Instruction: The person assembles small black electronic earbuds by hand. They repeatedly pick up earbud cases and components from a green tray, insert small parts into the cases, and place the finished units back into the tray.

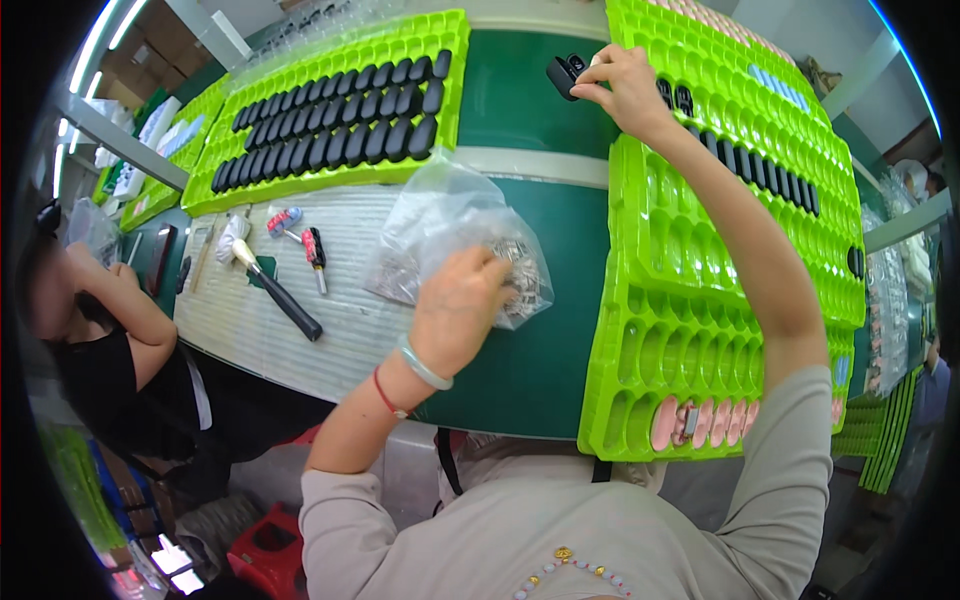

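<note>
My right hand (625,88) is raised at the far side of the table, beside the large green tray (655,235). Its thumb and fingers pinch a small black case (568,75) with its lid up, like an earbud charging case. My left hand (462,300) reaches into a clear plastic bag (425,215) of small silvery metal parts (525,268). Its fingers are curled among the parts; whether one is between them is hidden. Black case pieces (760,170) lie in rows in the right tray, and pink ones (705,422) fill pockets near its front.
On the left, another green tray (455,60) holds rows of black cases (395,140). A black-handled tool (290,305) and a short red-and-blue screwdriver (315,250) lie on a pale ribbed mat (350,230). Another person's arm (125,290) is at the far left.
</note>
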`<state>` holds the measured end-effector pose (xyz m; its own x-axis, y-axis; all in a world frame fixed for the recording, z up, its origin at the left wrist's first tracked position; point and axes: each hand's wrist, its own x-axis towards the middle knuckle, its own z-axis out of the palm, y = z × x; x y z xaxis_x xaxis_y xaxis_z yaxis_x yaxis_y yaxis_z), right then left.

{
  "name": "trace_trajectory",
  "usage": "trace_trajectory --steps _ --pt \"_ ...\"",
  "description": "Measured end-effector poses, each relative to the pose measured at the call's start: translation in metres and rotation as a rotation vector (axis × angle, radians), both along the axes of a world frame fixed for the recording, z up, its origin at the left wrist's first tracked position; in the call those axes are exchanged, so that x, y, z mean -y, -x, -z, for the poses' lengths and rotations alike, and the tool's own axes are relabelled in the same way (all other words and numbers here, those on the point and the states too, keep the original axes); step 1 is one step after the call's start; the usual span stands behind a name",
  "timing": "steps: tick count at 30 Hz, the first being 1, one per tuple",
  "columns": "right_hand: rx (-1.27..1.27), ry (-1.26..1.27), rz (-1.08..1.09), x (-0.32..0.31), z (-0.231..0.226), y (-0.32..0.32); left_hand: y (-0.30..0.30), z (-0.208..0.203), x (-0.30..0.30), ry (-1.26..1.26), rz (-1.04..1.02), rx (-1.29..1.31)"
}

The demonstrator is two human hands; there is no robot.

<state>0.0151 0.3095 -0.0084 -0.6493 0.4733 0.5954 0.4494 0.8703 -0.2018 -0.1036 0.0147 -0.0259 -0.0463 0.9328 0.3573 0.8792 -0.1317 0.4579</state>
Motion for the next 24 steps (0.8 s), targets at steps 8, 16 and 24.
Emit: trace_trajectory --steps 8,16,24 --pt "0.135 0.161 0.241 -0.072 0.029 0.062 0.000 0.021 -0.008 -0.017 -0.048 0.209" --pt "0.161 0.239 0.263 -0.081 0.051 0.080 -0.001 0.021 -0.005 -0.022 -0.099 0.227" --pt "0.200 0.311 0.249 -0.092 0.050 0.075 0.001 0.025 -0.008 -0.009 -0.072 0.218"
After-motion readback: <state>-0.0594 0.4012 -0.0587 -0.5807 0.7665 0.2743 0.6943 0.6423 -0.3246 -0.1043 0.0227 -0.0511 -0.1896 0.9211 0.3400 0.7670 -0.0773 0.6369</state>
